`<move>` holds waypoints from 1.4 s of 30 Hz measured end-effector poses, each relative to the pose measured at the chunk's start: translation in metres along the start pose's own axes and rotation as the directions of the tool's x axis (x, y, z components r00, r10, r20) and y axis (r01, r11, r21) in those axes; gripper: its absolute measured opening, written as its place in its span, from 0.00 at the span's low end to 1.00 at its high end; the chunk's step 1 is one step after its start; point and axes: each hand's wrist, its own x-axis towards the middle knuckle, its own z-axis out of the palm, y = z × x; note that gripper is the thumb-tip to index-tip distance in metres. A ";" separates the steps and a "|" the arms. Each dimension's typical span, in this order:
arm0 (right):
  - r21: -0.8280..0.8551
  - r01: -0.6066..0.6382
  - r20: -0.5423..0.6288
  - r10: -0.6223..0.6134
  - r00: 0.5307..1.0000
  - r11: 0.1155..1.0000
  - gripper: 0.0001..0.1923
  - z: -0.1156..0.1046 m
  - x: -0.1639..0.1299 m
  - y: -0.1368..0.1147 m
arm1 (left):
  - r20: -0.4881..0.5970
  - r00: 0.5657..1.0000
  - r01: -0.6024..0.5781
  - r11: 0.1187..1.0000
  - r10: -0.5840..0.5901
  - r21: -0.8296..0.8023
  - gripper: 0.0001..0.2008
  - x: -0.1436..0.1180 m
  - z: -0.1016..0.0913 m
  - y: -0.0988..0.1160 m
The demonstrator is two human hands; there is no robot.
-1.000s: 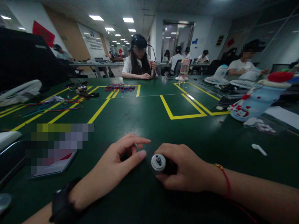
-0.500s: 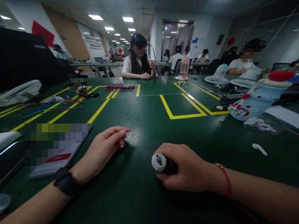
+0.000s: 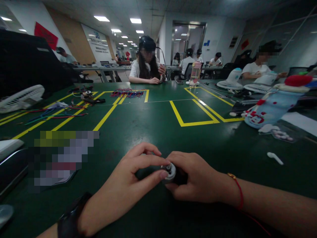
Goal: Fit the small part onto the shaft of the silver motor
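Holding a small motor at the near edge of the worktop, both hands closed in on it.

The right hand [image 3: 198, 180] is wrapped around the dark body of the small motor [image 3: 170, 172], pinning it on the green worktop [image 3: 158, 125] – silver end and shaft facing left. The left hand [image 3: 126, 185] pinches at that shaft with thumb and forefinger (anything between them is too small to tell). Judging by this, the fitting at the shaft looks under way, not finished.
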 end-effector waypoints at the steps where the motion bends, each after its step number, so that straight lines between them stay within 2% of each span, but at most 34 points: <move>1: -0.006 0.004 0.000 -0.004 1.000 1.000 0.12 0.000 0.000 0.000 | -0.010 1.000 0.001 1.000 -0.001 0.003 0.08 0.001 0.002 0.002; 6: 0.004 0.001 -0.010 -0.001 1.000 1.000 0.11 0.000 0.001 0.000 | -0.096 0.993 0.053 0.995 -0.062 -0.090 0.06 0.003 -0.003 0.000; 8: 0.024 0.002 -0.006 -0.002 1.000 1.000 0.13 -0.001 0.000 0.000 | -0.088 0.994 0.062 0.995 -0.069 -0.084 0.06 0.002 -0.010 -0.008; 11: 0.032 -0.011 0.000 0.011 1.000 0.999 0.16 -0.002 -0.001 0.001 | 0.068 0.997 0.040 0.999 -0.040 0.010 0.06 0.001 -0.018 -0.022; 14: 0.034 -0.028 0.003 0.028 1.000 0.999 0.16 -0.002 -0.001 0.001 | 0.208 0.978 -0.016 0.991 -0.012 0.136 0.06 0.002 -0.020 -0.032; 19: 0.047 -0.027 0.010 0.027 1.000 0.999 0.16 -0.001 -0.002 0.002 | 0.282 0.959 -0.110 0.959 0.033 0.261 0.06 0.002 -0.016 -0.034; 22: 0.037 -0.036 0.014 0.036 0.999 0.999 0.16 -0.001 -0.002 0.002 | 0.287 0.958 -0.100 0.961 0.023 0.257 0.06 0.002 -0.017 -0.033; 24: 0.033 -0.040 0.018 0.040 0.999 0.999 0.17 -0.002 -0.002 0.001 | 0.278 0.961 -0.054 0.978 -0.004 0.200 0.08 0.002 -0.018 -0.033; 26: 0.038 -0.040 0.021 0.039 0.999 0.998 0.17 -0.003 -0.002 0.001 | 0.223 0.974 0.024 0.994 -0.047 0.104 0.09 0.003 -0.021 -0.034; 29: 0.038 -0.048 0.024 0.047 0.999 0.998 0.17 -0.004 -0.002 0.000 | 0.041 0.987 0.157 0.987 -0.156 -0.023 0.09 0.005 -0.025 -0.040; 31: 0.031 -0.052 0.025 0.051 0.998 0.998 0.16 -0.004 -0.002 0.000 | -0.091 0.957 0.264 0.956 -0.277 -0.131 0.09 0.005 -0.027 -0.047; 33: 0.032 -0.049 0.023 0.048 0.999 0.998 0.16 -0.004 -0.002 0.000 | -0.195 0.888 0.336 0.876 -0.417 -0.346 0.08 0.007 -0.027 -0.054; 34: 0.033 -0.047 0.021 0.046 0.999 0.998 0.16 -0.004 -0.002 0.000 | -0.223 0.850 0.333 0.815 -0.478 -0.474 0.08 0.007 -0.027 -0.057; 36: 0.036 -0.043 0.018 0.042 0.999 0.998 0.16 -0.004 -0.002 0.000 | -0.240 0.800 0.273 0.690 -0.550 -0.671 0.06 0.009 -0.026 -0.060; 38: 0.038 -0.042 0.016 0.042 0.999 0.998 0.16 -0.003 -0.002 0.000 | -0.222 0.795 0.236 0.624 -0.565 -0.745 0.05 0.010 -0.025 -0.061; 42: 0.033 -0.047 0.021 0.046 0.999 0.998 0.15 -0.004 -0.003 -0.001 | -0.200 0.816 0.270 0.664 -0.543 -0.697 0.06 0.008 -0.024 -0.059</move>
